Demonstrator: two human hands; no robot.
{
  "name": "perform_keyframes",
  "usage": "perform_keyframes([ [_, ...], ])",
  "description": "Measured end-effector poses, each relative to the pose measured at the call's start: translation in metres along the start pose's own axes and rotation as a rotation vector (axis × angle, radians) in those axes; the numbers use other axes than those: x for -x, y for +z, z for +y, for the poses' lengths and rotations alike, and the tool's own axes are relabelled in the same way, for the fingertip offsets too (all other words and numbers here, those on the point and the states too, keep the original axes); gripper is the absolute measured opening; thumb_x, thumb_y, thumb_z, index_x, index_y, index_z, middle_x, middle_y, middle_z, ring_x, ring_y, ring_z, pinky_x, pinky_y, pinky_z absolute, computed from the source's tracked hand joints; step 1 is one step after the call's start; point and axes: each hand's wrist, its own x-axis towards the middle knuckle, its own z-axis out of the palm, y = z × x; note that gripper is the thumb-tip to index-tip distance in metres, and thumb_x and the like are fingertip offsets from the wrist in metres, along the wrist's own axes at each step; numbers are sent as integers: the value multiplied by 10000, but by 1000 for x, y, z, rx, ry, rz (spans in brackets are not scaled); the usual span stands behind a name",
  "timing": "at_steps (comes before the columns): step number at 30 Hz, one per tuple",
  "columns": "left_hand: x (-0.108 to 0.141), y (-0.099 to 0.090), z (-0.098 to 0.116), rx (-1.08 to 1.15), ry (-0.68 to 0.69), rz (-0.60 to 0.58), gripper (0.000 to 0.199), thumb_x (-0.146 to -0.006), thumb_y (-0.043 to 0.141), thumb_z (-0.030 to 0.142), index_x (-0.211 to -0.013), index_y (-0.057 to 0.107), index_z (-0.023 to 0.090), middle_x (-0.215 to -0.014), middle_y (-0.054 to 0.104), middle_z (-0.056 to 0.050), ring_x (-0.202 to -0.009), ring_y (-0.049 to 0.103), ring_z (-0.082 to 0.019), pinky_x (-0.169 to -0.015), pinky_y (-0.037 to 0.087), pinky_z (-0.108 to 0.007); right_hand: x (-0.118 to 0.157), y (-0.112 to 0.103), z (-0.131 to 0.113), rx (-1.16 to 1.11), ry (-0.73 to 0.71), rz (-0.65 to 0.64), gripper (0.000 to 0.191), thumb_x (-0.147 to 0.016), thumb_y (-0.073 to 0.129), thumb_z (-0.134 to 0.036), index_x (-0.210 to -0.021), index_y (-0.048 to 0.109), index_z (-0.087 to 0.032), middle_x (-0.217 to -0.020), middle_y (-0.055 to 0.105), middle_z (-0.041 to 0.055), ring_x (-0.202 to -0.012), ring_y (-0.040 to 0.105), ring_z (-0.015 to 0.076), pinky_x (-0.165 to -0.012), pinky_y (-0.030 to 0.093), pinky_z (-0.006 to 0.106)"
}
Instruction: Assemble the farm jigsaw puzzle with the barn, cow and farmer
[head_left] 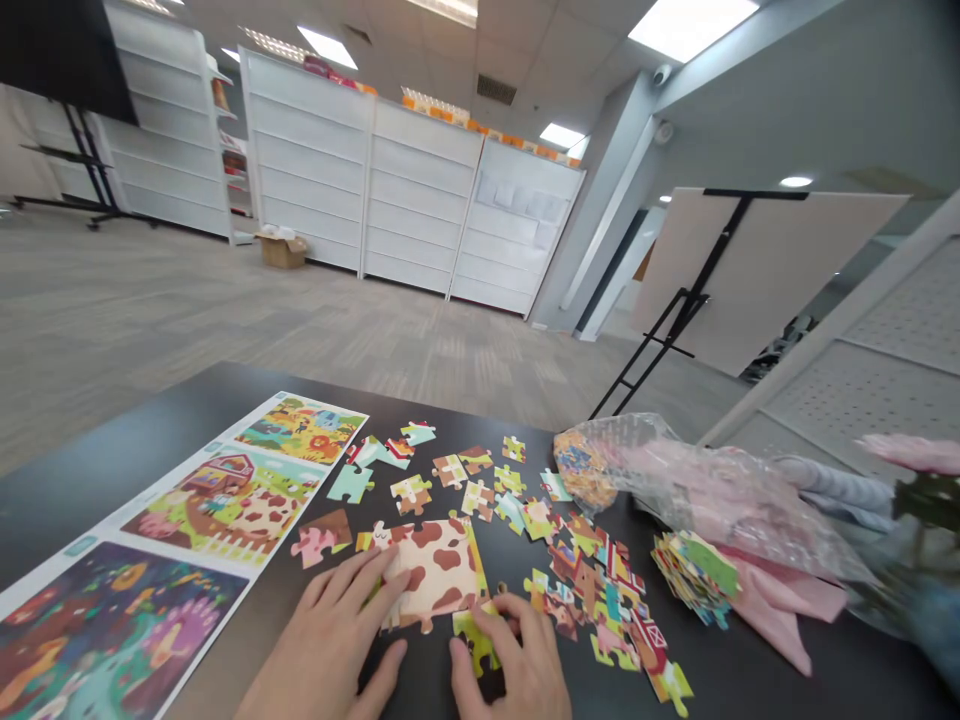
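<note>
Beside the cow [441, 572], at its near edge, right hand [527, 662] pinches green piece [466, 627], likely for alignment; left hand [327, 628], fingers spread, presumably steadies it.

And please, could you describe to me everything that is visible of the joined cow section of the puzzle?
The cow section is several interlocked pieces, apparently cardboard, cream with brown patches; the cow's face is at its upper left and a yellow-green strip runs along its right. It lies flat on the dark table, knobs protruding at the bottom. The left hand rests on its left part, hiding some; the right hand is at its lower right corner.
</note>
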Motion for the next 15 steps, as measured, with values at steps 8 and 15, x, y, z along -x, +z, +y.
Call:
perform_keyframes([
  [8,3,-5,8,122,-110,-34,899,-765,566,104,-1598,265,258,-1586,467,-55,-1427,458,-284,-1148,448,-438,-1,3,-1,-2,108,-10,429,-961,501,-620,-1071,675,-243,-1022,701,99,-956,649,304,-855,499,430],
  [15,1,-8,9,200,-170,-51,800,-737,541,92,-1515,420,235,-1480,575,-76,-1374,525,-281,-1129,489,-427,-3,8,0,6,141,45,454,-979,443,-630,-1026,623,-217,-965,705,113,-912,655,305,-817,494,420],
])
